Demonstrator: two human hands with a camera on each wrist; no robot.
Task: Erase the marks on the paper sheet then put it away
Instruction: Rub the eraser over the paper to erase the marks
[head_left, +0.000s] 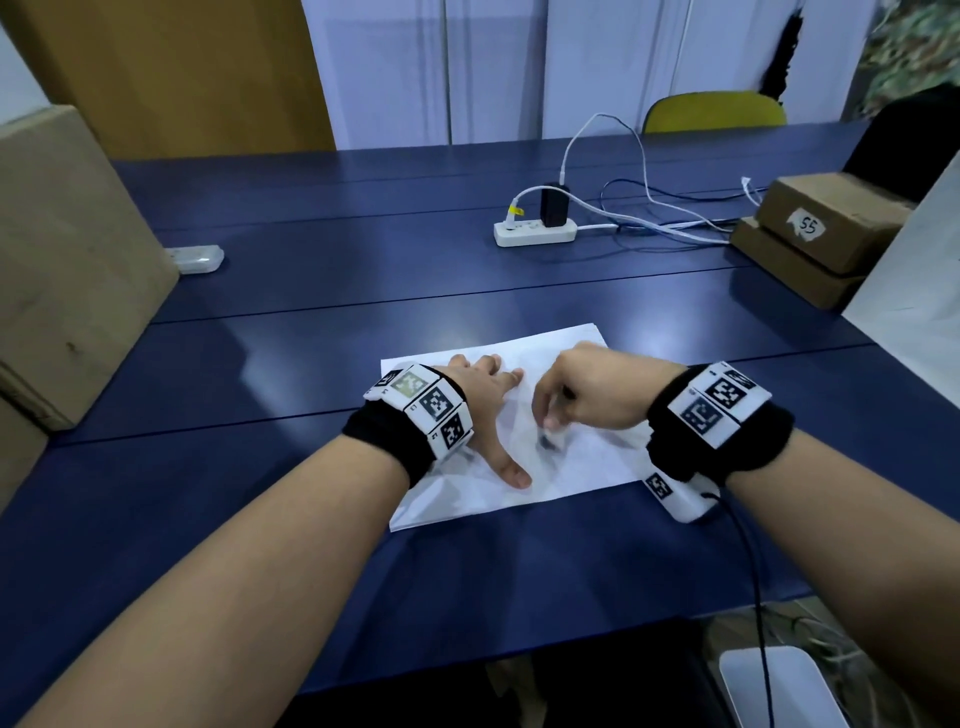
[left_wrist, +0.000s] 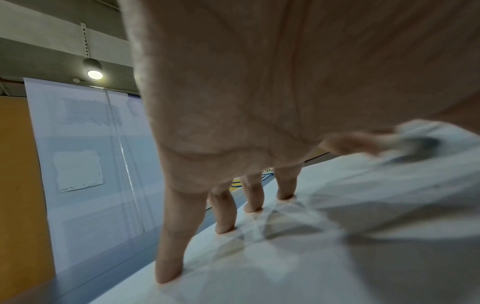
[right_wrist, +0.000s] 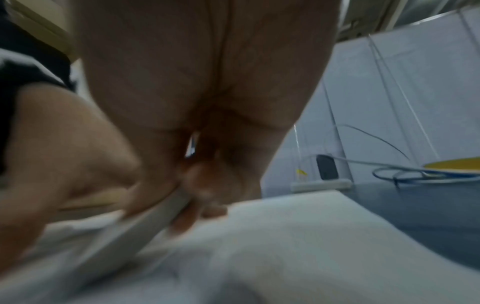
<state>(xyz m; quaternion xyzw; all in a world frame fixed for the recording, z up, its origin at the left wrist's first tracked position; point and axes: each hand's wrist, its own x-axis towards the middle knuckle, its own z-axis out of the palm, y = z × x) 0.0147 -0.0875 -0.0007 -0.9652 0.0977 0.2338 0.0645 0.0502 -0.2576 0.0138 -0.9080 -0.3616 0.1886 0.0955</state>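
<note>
A white paper sheet (head_left: 582, 457) lies flat on the blue table (head_left: 311, 364) in front of me. My left hand (head_left: 493, 410) presses on the sheet's left half with straight, spread fingers (left_wrist: 226, 211). In the left wrist view the fingertips stand on the paper (left_wrist: 337, 257). My right hand (head_left: 550, 415) is curled over the middle of the sheet and pinches a small whitish eraser (head_left: 548, 439), whose tip is on the paper. The right wrist view is blurred but shows the pale eraser (right_wrist: 166, 209) between thumb and fingers above the paper (right_wrist: 298, 246). I cannot make out the marks.
A white power strip (head_left: 535, 232) with a black charger and loose cables lies beyond the sheet. Stacked cardboard boxes (head_left: 826, 228) stand at the right and a large cardboard box (head_left: 67, 260) at the left, with a small white case (head_left: 195, 258) beside it.
</note>
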